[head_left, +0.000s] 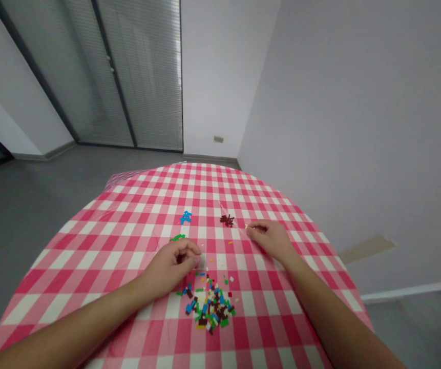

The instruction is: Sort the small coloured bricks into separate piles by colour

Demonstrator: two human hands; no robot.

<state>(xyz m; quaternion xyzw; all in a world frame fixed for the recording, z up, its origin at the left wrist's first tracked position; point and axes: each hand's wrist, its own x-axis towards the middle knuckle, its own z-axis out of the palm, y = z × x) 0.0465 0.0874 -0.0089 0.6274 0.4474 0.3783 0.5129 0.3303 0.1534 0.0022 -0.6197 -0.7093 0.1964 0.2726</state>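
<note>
The left hand (174, 264), fingers curled narrow as if pinching something too small to tell, rests just beyond the mixed brick pile (210, 305) on the surface (89, 241), nearer to it than the right hand (270, 238), also loosely closed beside the brown bricks (227, 221).

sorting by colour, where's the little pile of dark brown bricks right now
In the head view the dark brown bricks lie on the checked tablecloth, right of centre, just left of the right hand and right of the blue bricks.
</note>
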